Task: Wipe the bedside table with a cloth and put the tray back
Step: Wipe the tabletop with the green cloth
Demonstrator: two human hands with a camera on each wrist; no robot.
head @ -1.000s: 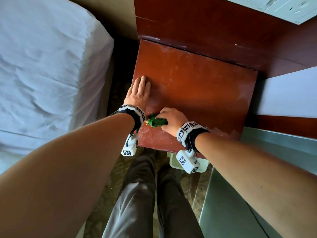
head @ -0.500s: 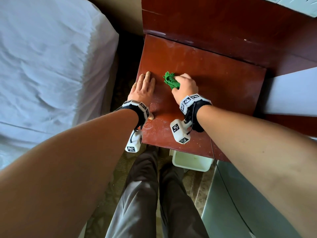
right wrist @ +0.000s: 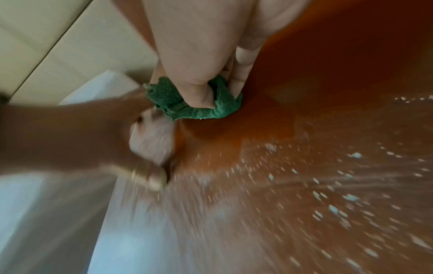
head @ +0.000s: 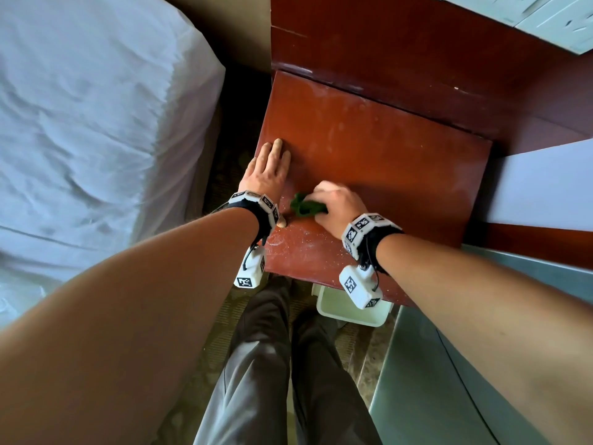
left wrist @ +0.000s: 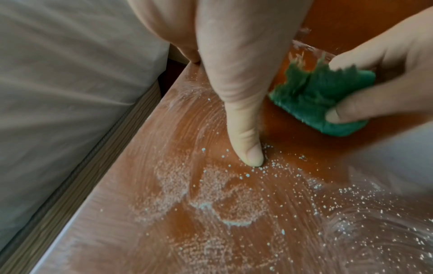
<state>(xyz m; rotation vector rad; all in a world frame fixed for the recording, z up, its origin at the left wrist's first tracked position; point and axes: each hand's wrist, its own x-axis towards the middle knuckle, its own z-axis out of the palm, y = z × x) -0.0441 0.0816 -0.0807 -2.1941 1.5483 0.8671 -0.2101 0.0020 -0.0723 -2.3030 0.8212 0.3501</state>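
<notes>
The reddish-brown bedside table (head: 378,162) fills the middle of the head view, its front part dusted with white crumbs (left wrist: 211,187). My right hand (head: 337,207) grips a bunched green cloth (head: 305,207) (left wrist: 318,100) (right wrist: 192,103) and presses it on the tabletop near the left front. Flat on the table's left edge lies my left hand (head: 268,170), fingers straight, thumb (left wrist: 248,140) pressed down beside the cloth. A pale tray (head: 349,309) sits on the floor under the table's front edge, partly hidden by my right wrist.
A bed with a white sheet (head: 90,130) lies close on the left. A dark wooden panel (head: 417,59) rises behind the table. A grey-green surface (head: 449,364) is at the lower right. My legs (head: 282,380) stand in front of the table.
My right hand swept the cloth from the front edge to the table's back left, then back toward the front left. The left hand stayed flat on the left edge.
</notes>
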